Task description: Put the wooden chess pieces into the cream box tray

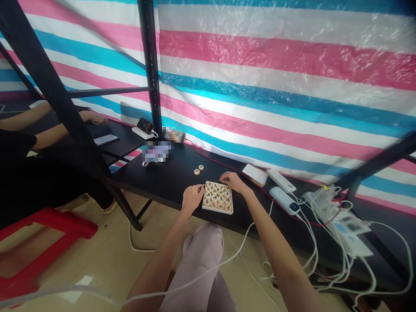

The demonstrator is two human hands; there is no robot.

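Observation:
A small pale wooden tray point(205, 207) packed with several round game pieces marked in red and black lies on the black table point(169, 180). My left hand point(192, 197) rests at the tray's left edge, fingers curled in a pinch near a piece. My right hand point(231, 181) reaches over the tray's far edge, fingers bent down onto the top row of pieces. Two loose round pieces point(199, 169) lie on the table just beyond the tray.
White power banks point(282, 191) and a tangle of white cables point(328, 208) lie to the right. A phone on a stand point(144, 126) sits by a black post point(152, 65). Another person's arms point(48, 125) rest on the table at left, above a red stool point(42, 242).

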